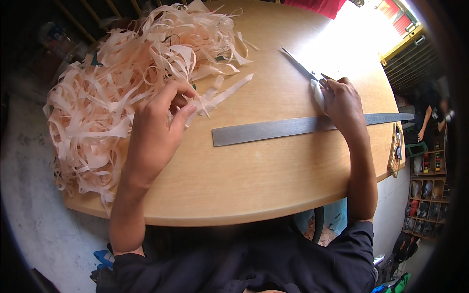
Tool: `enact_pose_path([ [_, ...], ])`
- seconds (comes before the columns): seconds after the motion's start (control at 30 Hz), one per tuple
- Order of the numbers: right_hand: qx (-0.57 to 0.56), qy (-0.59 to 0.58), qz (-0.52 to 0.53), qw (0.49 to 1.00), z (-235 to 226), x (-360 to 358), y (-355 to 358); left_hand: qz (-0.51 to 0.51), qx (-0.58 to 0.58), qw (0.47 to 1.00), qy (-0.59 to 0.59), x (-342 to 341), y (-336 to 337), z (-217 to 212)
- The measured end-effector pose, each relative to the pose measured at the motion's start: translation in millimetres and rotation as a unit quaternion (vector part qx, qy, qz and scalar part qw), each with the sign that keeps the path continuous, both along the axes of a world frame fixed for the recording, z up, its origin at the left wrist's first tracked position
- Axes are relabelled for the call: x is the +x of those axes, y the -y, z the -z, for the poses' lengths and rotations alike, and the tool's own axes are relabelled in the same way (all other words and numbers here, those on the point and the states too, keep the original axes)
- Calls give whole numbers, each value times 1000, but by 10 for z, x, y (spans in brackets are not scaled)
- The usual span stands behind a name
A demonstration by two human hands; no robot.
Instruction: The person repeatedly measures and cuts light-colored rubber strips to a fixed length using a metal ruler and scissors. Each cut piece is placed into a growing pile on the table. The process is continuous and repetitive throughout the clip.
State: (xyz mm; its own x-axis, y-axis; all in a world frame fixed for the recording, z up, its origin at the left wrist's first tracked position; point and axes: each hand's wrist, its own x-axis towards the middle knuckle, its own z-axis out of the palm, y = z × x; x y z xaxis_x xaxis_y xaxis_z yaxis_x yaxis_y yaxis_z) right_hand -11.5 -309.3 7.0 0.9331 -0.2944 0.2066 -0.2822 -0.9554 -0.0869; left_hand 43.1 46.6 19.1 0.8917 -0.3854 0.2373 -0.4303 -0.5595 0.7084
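1. Left hand point(159, 122), one: raised at the near right edge of the heap, fingers curled, thumb and fingertips pinching narrow cloth. I log it as grasping.
2. Loose strips point(232, 90), pale peach: lying out from the left fingertips toward the far right, over the table, with tapered ends. I cannot tell exactly how many there are.
3. Right hand point(344, 100), one: grasping, closed around the handle end of the scissors, wrist above the ruler.
4. Scissors point(299, 62), one pair: in the right hand, metal, slim blade pointing to the far left, well apart from the loose strips. I cannot tell whether the blades are fully together.
5. Heap of strips point(110, 85), pale peach, tangled: covering the left part of the table, with a few dark green bits among it.
6. Ruler point(273, 129), long, flat, metal: lying crosswise on the table, passing beneath the right wrist.
7. Table point(254, 185), wood-toned, curved near edge: carrying the heap and the ruler.
8. Shelf unit point(427, 207), wooden, with compartments: off to the right, beyond the table; I note small items inside.
9. Blue bag point(334, 215), see-through: below the near table edge, pale scraps visible beside or within it.
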Motion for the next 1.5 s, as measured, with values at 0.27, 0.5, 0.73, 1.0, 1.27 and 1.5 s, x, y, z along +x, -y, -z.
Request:
enact_pose_path([
  [0.27,125,89,-233,960,33,111,-601,-52,-56,994,75,-15,-57,-49],
  [0.5,127,94,-323,933,216,514,-1013,-27,-141,990,5,61,-84,-13],
  [0.73,76,97,-304,945,67,56,-575,6,-277,956,-93,6,25,-1],
  [1.0,206,500,189,820,961,-2656,1021,36,-317,907,-273,-62,19,-40],
  [1.27,106,-268,472,833,2758,-5433,836,82,-407,835,-362,-51,-6,15],
  [1.5,141,-481,455,736,2589,-5540,1219,73,-304,898,-309,-112,72,46],
])
